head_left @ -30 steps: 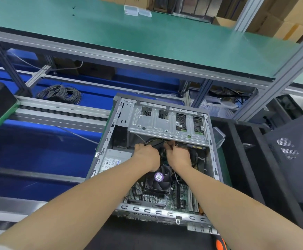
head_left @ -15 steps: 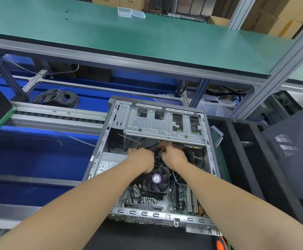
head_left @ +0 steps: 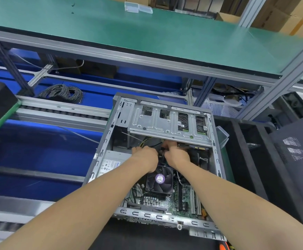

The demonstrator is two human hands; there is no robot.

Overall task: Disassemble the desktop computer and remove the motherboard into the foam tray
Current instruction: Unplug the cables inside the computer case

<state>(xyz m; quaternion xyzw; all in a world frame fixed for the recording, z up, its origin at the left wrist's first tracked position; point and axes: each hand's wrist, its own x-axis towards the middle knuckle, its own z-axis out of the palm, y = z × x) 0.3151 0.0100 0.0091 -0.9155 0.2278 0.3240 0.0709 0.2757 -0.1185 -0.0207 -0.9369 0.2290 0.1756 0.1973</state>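
Observation:
The open desktop case point(head_left: 100, 159) lies on its side with its metal drive cage point(head_left: 167, 121) at the far end. Inside, the green motherboard point(head_left: 185, 199) carries a black cooler fan point(head_left: 160, 179) with a purple sticker. Both hands reach in just beyond the fan, under the cage edge. My left hand point(head_left: 145, 156) and my right hand point(head_left: 176, 154) sit close together, fingers curled round a black cable bundle point(head_left: 162, 154) between them; the fingertips are hidden. A grey power supply point(head_left: 111, 163) sits left of the hands. The black foam tray point(head_left: 251, 159) stands right of the case.
A green shelf point(head_left: 147, 33) on an aluminium frame overhangs the far side. A roller conveyor rail point(head_left: 56, 109) and a coil of grey cable point(head_left: 62, 92) lie to the left, over blue surfaces. A black perforated side panel point(head_left: 295, 152) leans at the right. An orange tool handle point(head_left: 223, 247) shows at the bottom edge.
Both hands stay at the same spot in the case; the right hand has shifted slightly on the cables. The head camera has moved a little.

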